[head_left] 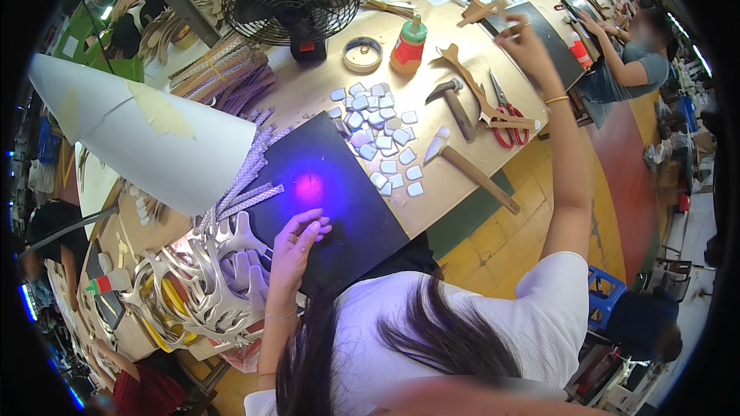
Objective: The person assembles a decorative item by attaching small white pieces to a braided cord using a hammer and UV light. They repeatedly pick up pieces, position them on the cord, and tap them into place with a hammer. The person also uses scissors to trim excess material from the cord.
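My left hand (pixel 296 249) hovers over the near edge of a black mat (pixel 343 219), its thumb and fingers drawn together. Whatever it may pinch is too small to make out. A violet lamp glow with a pink spot falls on the mat just beyond. My right arm reaches to the far right, where my right hand (pixel 523 40), bent at the fingers, closes at the end of a tan strap piece (pixel 481 11). Under that arm lie a forked tan strap piece (pixel 462 69), a claw hammer (pixel 458 108), red-handled scissors (pixel 505 119) and a second hammer (pixel 472 172).
Many small pale tabs (pixel 381 127) are scattered beyond the mat. A white lamp shade (pixel 154 139) juts in at left, above grey strap pieces (pixel 204 281). A black fan (pixel 291 0), tape roll (pixel 362 55) and red-green bottle (pixel 409 45) stand at the back. Co-workers sit around.
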`<act>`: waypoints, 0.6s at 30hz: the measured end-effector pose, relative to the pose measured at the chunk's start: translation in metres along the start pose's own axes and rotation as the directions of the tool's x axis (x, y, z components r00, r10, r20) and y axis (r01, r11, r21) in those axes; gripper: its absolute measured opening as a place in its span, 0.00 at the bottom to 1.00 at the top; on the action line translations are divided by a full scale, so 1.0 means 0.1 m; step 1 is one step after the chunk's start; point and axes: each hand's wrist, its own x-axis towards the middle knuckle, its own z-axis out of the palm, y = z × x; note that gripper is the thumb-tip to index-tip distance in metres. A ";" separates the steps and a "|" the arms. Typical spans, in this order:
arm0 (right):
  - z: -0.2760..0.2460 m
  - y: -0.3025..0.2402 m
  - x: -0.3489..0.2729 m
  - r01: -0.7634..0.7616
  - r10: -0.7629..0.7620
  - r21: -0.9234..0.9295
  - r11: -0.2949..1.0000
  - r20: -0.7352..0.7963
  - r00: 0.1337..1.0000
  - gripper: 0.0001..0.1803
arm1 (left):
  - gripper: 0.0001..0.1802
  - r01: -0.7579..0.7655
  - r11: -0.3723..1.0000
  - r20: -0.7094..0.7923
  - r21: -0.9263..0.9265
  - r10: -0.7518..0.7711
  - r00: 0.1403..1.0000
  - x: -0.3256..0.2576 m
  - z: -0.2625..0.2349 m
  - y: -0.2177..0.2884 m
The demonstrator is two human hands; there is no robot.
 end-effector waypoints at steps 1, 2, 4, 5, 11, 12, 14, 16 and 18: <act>0.21 0.05 -0.08 -0.084 0.085 -0.032 0.996 0.060 0.995 0.32 | 0.20 0.003 1.000 0.001 0.003 -0.003 1.000 0.01 0.01 0.00; 0.43 0.12 -0.17 -0.100 0.104 -0.039 0.994 0.123 0.987 0.34 | 0.20 0.010 1.000 -0.008 0.009 -0.010 1.000 0.01 0.02 0.00; 0.81 0.25 -0.34 -0.120 0.194 -0.246 0.962 0.303 0.933 0.35 | 0.20 0.003 1.000 0.016 0.013 -0.003 1.000 0.01 0.03 0.01; 0.87 0.32 -0.36 -0.079 0.133 -0.219 0.973 0.245 0.960 0.34 | 0.20 -0.003 1.000 0.020 0.014 0.003 1.000 0.00 0.03 0.01; 0.96 0.21 -0.53 0.027 -0.020 -0.299 0.954 0.027 0.999 0.28 | 0.19 -0.004 1.000 -0.040 -0.016 0.004 0.999 -0.10 -0.02 0.04; 0.94 0.11 -0.57 0.079 -0.089 -0.291 0.953 -0.021 0.996 0.26 | 0.19 -0.045 0.999 -0.022 -0.016 0.045 0.999 -0.15 -0.04 0.05; 0.89 -0.13 -0.68 0.128 -0.138 -0.169 0.977 -0.052 0.989 0.24 | 0.19 -0.032 0.999 -0.078 0.035 0.034 0.996 -0.27 -0.14 0.08; 0.89 -0.38 -0.83 0.055 -0.056 -0.142 0.988 -0.003 0.998 0.23 | 0.18 -0.099 0.987 -0.224 0.123 0.125 0.967 -0.49 -0.34 0.16; 0.99 -0.61 -0.97 0.146 -0.139 -0.080 0.986 0.095 0.986 0.22 | 0.18 -0.075 0.968 -0.400 0.240 0.169 0.901 -0.79 -0.61 0.26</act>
